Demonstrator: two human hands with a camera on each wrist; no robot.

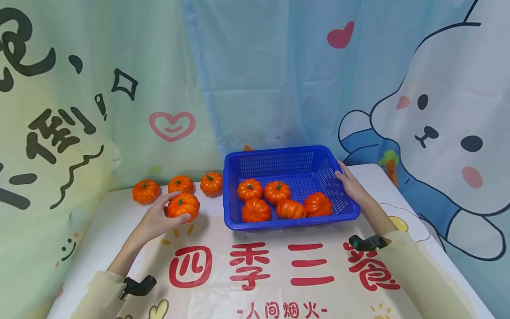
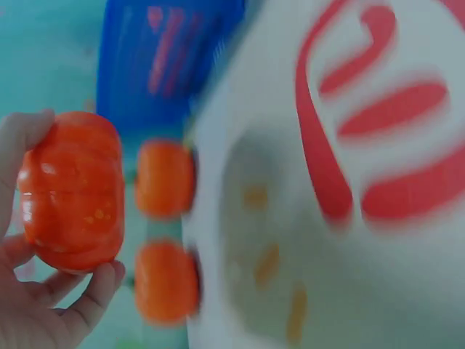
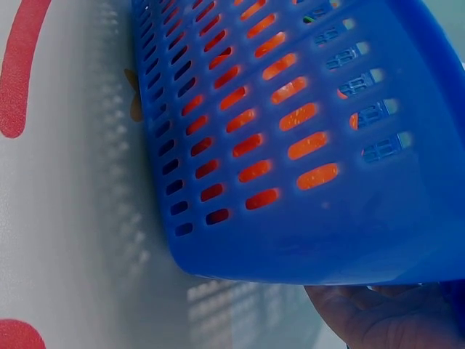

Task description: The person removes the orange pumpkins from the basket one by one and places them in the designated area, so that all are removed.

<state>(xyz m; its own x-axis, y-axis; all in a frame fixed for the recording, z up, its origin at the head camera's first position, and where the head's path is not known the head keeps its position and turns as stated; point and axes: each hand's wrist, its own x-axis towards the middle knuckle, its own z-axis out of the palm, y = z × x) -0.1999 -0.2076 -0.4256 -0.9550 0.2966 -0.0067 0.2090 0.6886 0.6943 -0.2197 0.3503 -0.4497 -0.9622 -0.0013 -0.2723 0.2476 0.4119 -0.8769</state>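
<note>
My left hand [image 1: 156, 221] grips a small orange pumpkin [image 1: 184, 206], thumb and fingers around its sides, above the table. The left wrist view shows the same pumpkin [image 2: 73, 193] from close by, with fingertips at its edge. My right hand [image 1: 350, 181] holds the right rim of a blue plastic basket [image 1: 295, 225]. In the right wrist view, part of that hand [image 3: 385, 316] shows beneath the basket's end wall [image 3: 349, 240]. Several orange pumpkins [image 1: 277, 192] lie inside the basket, grouped towards its front and left.
Three more pumpkins stand in a row left of the basket: a left one [image 1: 145, 192], a middle one [image 1: 181, 184] and a right one [image 1: 211, 184]. The white table [image 1: 107, 221] bears a printed cloth [image 1: 215, 297]. A patterned curtain [image 1: 255, 88] hangs right behind the table.
</note>
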